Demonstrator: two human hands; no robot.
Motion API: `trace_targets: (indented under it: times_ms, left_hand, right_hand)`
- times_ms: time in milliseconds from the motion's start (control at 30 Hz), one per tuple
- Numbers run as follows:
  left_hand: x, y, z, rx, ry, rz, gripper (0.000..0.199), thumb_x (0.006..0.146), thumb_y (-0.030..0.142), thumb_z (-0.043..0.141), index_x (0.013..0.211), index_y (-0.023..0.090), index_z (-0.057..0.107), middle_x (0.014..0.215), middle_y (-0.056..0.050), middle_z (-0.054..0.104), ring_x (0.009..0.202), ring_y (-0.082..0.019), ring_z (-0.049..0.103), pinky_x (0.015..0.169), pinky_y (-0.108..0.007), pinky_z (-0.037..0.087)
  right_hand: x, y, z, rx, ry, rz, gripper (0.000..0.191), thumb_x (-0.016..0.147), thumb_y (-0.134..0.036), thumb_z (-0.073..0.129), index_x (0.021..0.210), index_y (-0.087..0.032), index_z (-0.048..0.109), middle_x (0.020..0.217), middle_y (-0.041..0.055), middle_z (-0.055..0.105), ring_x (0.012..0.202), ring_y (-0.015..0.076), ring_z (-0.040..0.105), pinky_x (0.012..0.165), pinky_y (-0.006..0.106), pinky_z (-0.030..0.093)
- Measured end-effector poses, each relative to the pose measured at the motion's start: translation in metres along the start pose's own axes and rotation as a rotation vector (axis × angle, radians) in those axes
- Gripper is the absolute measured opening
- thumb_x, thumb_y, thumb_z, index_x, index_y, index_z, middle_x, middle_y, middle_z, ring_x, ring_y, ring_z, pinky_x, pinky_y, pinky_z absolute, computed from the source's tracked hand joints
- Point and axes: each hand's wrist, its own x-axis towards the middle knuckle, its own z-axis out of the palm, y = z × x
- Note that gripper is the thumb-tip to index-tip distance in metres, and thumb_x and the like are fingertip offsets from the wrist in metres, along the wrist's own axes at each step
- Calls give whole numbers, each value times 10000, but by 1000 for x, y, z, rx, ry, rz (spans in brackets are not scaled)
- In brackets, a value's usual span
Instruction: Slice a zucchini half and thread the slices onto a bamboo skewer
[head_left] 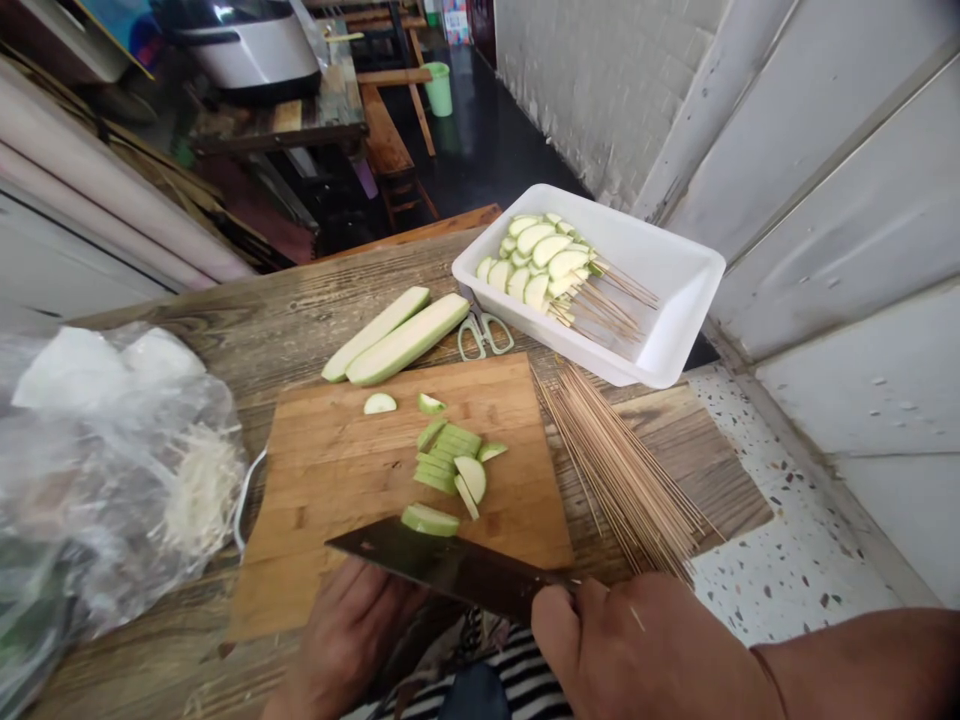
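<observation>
My right hand (630, 640) is closed round the handle of a kitchen knife (457, 575), whose broad dark blade points left over the near side of the wooden cutting board (322, 510). Behind the blade's near side, my left hand (356, 625) has its fingers curled together by the board's near edge; the fingertips are partly hidden, and I cannot make out what they hold. A thick zucchini slice (430, 520) lies against the blade's far side. Further up the board sit a cluster of zucchini slices (446, 455) and a few loose half-round pieces (380, 403).
Beyond the board lie two long zucchini halves (409, 340) and green-handled scissors (486, 335). A white plastic tub (679, 290) holds skewered zucchini slices (540, 260). Bamboo skewers (622, 460) spread along the right. Plastic bags (112, 480) with enoki mushrooms (201, 490) crowd the left.
</observation>
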Motion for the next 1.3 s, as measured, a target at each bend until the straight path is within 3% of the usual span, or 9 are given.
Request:
trace_targets:
  times_ms: [100,200,367,467,633,867,1067,1300]
  left_hand:
    - [3,1,0,9,24,24,106,849,143,494,818,190,584,681,-10,613,661,-136,575,627,-271,485]
    - [2,0,0,-7,24,0,101,813,110,542,823,199,588,700,2,631,669,-128,596,640,-254,500]
    - [-2,-2,-2,33,-58,35,169,834,133,521,951,190,628,888,-39,686,911,-180,634,856,-318,509]
    - [-7,-5,-5,51,-90,39,240,840,136,507,1056,146,610,1024,-86,670,1053,-198,588,917,-327,490]
    - [-29,-14,-4,80,-243,89,349,867,128,442,1199,139,548,1199,-113,606,1218,-221,473,980,-348,444]
    - [-49,-17,5,84,-148,74,294,867,147,468,1140,171,576,1048,-67,663,1147,-198,530,999,-378,433]
    - [-50,-14,6,78,-160,65,334,895,178,416,1206,207,535,1143,-63,632,1197,-221,489,993,-418,434]
    - [-28,-9,-3,60,-163,47,392,881,155,432,1267,170,494,1181,-107,611,1201,-227,482,963,-369,456]
  right_hand:
    - [1,2,-4,9,-45,-26,109,801,-127,438,715,-192,427,435,-10,475,309,161,409,316,285,136]
    - [7,4,-9,37,-168,-41,73,839,-164,463,768,-176,451,475,-4,514,340,161,459,312,267,193]
    - [22,3,-2,82,-384,-36,180,730,-155,621,848,-141,485,534,6,583,381,176,557,304,247,244]
    - [25,7,3,104,-371,-31,204,733,-137,610,880,-137,469,546,9,600,396,170,580,322,235,256]
    - [18,6,-2,81,-277,2,137,779,-163,551,849,-158,433,510,11,588,378,161,556,349,238,257]
    - [4,-9,-6,-42,-92,-33,105,766,-240,518,738,-189,430,450,-1,502,307,160,421,301,277,198]
    - [5,-10,-9,-19,-235,-25,74,804,-206,508,791,-174,443,490,19,550,352,160,483,325,248,247]
    - [25,-8,-7,126,-457,25,139,766,-108,551,882,-139,482,536,43,636,421,180,605,373,220,345]
